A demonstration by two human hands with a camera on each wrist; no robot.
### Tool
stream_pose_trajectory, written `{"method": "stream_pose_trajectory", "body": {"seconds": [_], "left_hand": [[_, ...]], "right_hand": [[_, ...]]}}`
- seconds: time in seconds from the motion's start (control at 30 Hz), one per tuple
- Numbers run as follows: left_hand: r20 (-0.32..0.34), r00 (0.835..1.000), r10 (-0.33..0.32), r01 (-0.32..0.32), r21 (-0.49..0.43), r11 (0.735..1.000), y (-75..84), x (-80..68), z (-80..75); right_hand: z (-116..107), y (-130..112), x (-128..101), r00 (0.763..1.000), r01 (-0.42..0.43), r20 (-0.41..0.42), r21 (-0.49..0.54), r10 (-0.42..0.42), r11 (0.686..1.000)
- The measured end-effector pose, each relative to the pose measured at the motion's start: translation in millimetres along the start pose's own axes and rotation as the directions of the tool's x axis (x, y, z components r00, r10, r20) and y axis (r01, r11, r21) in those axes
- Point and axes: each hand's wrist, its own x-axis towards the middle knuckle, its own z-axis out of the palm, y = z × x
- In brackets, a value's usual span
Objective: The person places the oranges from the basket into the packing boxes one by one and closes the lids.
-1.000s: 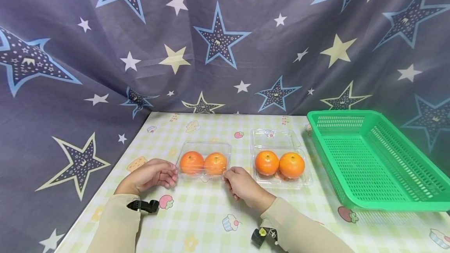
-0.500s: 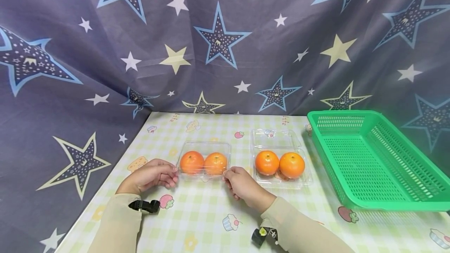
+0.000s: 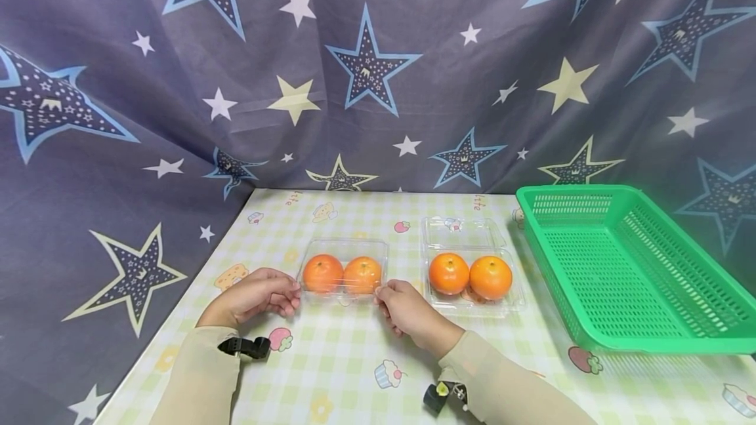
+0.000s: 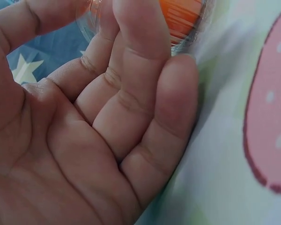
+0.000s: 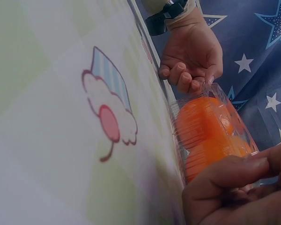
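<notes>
The person's left hand and right hand hold a closed clear clamshell box from either end, fingers curled and pinching its left and right rims. The box sits on the tabletop toward the left-centre, a little in from the near edge, and two oranges lie side by side inside it under the shut lid. In the right wrist view the left hand's fingertips are curled against the far end of the box, while the right hand's own fingers press on the near end.

As a judgement, this box looks packed and closed, or is just being pressed shut. The second clamshell box just to the right is not done: its lid lies folded back toward the far edge, and its two oranges sit uncovered. The green basket at the right edge holds nothing.

For moving, there is bare cloth in front of both boxes along the near edge. The open box stands between the held box and the basket, near the basket's left rim, so a path to the right would need to pass over or in front of it. The star-patterned backdrop closes off the far and left edges.
</notes>
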Motion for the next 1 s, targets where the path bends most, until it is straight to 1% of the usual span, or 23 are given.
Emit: {"method": "stream_pose_trajectory", "body": {"seconds": [0.27, 0.57, 0.8, 1.0], "left_hand": [[-0.016, 1.000, 0.010, -0.010, 0.023, 1.000, 2.2, -1.0, 2.2], [-0.010, 0.999, 0.031, -0.030, 0.054, 0.998, 4.7, -3.5, 2.7], [-0.017, 1.000, 0.016, -0.015, 0.060, 0.998, 5.5, -3.5, 3.0], [-0.014, 1.000, 0.022, -0.022, 0.060, 0.998, 3.5, -2.3, 2.5]], "right_hand": [[-0.6, -0.2, 0.4, 1.000, -0.002, 0.008, 0.002, 0.002, 1.000], [-0.7, -0.4, 0.5, 1.000, -0.008, 0.007, 0.003, 0.008, 1.000], [-1.0, 0.8, 0.6, 1.000, -0.008, 0.006, 0.004, 0.008, 1.000], [-1.1, 1.3, 0.6, 1.000, -0.017, 0.003, 0.010, 0.017, 1.000]]}}
